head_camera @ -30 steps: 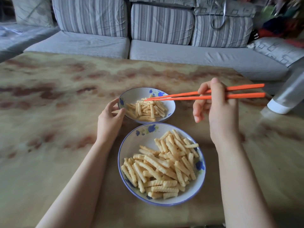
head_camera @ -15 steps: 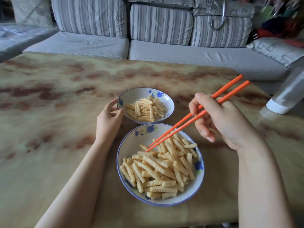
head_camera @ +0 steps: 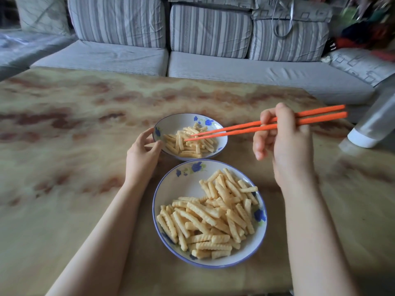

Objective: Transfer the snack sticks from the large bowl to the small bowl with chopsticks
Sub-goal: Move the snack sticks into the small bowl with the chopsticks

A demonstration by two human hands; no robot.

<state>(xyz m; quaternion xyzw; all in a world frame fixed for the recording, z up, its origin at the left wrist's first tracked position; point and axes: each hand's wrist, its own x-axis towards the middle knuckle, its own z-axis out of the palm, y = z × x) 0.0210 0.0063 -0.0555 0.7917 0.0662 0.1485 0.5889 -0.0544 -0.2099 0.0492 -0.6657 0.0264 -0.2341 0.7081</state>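
A large white bowl (head_camera: 171, 195) with a blue rim and flower marks sits near me, heaped with crinkled yellow snack sticks (head_camera: 213, 216). Behind it stands a small matching bowl (head_camera: 177, 122) holding a smaller pile of sticks (head_camera: 188, 144). My left hand (head_camera: 142, 157) grips the small bowl's left rim. My right hand (head_camera: 284, 142) holds two orange chopsticks (head_camera: 241, 128), nearly level, with their tips over the small bowl's pile. I cannot tell whether a stick is between the tips.
The bowls rest on a marbled tan and brown table (head_camera: 64, 167). A grey plastic bottle (head_camera: 376, 122) lies at the right edge. A striped grey sofa (head_camera: 209, 33) runs along the far side of the table.
The chopstick tips were in the large bowl half a second ago; my right hand has swung them up and back over the small bowl. My left hand has stayed on the small bowl.
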